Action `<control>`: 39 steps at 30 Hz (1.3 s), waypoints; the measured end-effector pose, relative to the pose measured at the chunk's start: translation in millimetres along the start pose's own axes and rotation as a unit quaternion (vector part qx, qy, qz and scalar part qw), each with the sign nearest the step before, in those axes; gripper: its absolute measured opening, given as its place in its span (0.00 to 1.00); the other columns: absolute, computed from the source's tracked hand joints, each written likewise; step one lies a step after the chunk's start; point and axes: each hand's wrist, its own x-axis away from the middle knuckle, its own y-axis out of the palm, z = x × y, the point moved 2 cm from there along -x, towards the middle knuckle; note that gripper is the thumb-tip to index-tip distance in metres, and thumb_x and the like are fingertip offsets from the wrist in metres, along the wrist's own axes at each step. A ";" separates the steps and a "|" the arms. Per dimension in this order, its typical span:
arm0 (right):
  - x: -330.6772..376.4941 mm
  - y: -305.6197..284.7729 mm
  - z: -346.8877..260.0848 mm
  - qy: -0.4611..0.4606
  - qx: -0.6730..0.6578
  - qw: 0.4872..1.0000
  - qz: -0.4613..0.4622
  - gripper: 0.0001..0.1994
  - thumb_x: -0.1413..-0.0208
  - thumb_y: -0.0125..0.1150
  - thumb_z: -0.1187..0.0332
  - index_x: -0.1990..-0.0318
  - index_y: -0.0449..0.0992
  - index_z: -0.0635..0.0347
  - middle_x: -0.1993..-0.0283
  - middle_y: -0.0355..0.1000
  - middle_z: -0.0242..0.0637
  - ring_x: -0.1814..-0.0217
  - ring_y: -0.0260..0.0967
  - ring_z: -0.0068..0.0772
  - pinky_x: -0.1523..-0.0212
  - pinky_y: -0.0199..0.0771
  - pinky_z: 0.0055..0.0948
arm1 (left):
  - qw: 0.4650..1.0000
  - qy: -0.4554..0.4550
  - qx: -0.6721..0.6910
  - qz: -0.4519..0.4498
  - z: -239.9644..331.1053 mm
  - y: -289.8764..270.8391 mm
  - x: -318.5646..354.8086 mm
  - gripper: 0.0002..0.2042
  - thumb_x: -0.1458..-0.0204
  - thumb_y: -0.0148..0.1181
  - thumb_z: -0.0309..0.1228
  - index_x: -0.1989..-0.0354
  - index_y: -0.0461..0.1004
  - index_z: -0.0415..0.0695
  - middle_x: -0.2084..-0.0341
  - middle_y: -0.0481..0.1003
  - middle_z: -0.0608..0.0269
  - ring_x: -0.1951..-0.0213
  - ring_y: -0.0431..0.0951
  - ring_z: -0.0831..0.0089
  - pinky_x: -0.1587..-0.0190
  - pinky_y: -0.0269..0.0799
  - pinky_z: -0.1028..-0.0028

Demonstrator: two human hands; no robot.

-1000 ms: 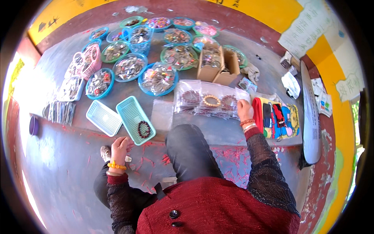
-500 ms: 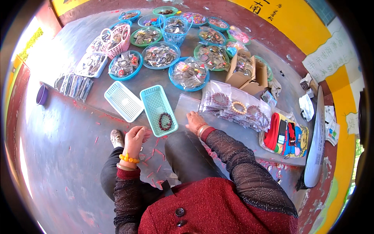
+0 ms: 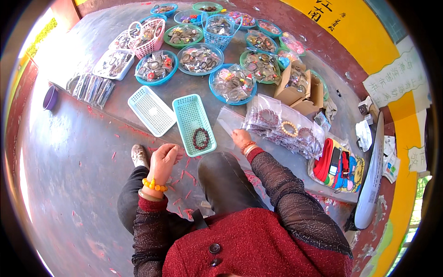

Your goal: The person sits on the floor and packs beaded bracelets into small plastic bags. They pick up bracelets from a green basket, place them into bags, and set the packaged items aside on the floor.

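Note:
My right hand (image 3: pixel 241 137) pinches the near edge of a flat clear plastic bag (image 3: pixel 227 119), which lies left of a pile of bagged bead bracelets (image 3: pixel 281 127). My left hand (image 3: pixel 164 161) hovers over the floor in front of my knee, fingers curled in against the thumb; whether anything is inside them is hidden. Between the hands and a little farther off stands a mint green plastic basket (image 3: pixel 181 111), with a dark red bead bracelet (image 3: pixel 201 138) lying in its near end. Beside it on the left is a white basket (image 3: pixel 151 111) with nothing in it.
Several basins and baskets of bagged trinkets, such as a blue basin (image 3: pixel 213 92), fill the far side of the raised platform. Open cardboard boxes (image 3: pixel 310 102) stand behind the bracelet pile. Folded red and coloured fabric goods (image 3: pixel 339 166) lie at right. A purple bowl (image 3: pixel 50 98) sits far left.
My right hand has drawn its fingers in on the plastic bag's near edge, and the bag has lifted slightly there. My left hand stays curled in nearly the same place. The view has shifted a little.

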 end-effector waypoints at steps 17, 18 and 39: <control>-2.0 -14.2 26.3 0.222 -0.363 0.899 -0.107 0.13 0.55 0.63 0.64 0.64 0.78 0.63 0.69 0.75 0.31 0.70 0.70 0.22 0.65 0.70 0.23 | 1.000 -0.011 -0.008 0.004 -5.7 -0.8 -1.4 0.13 0.45 0.50 0.31 0.63 0.73 0.31 0.72 0.77 0.60 0.70 0.76 0.76 0.66 0.71 0.79; -1.0 -16.3 27.5 0.222 -0.355 0.902 -0.108 0.14 0.55 0.63 0.64 0.63 0.78 0.64 0.69 0.75 0.31 0.69 0.70 0.23 0.65 0.70 0.23 | 1.000 -0.007 -0.006 -0.001 -6.2 0.0 -2.5 0.13 0.45 0.50 0.31 0.63 0.73 0.31 0.72 0.77 0.59 0.70 0.76 0.76 0.66 0.71 0.79; -6.2 -50.8 5.9 0.191 -0.366 0.909 0.047 0.09 0.51 0.59 0.67 0.65 0.74 0.62 0.72 0.74 0.36 0.72 0.72 0.26 0.68 0.71 0.26 | 1.000 -0.011 -0.025 -0.012 -11.9 -0.1 -6.7 0.12 0.44 0.49 0.33 0.61 0.73 0.35 0.69 0.77 0.62 0.69 0.74 0.79 0.67 0.69 0.80</control>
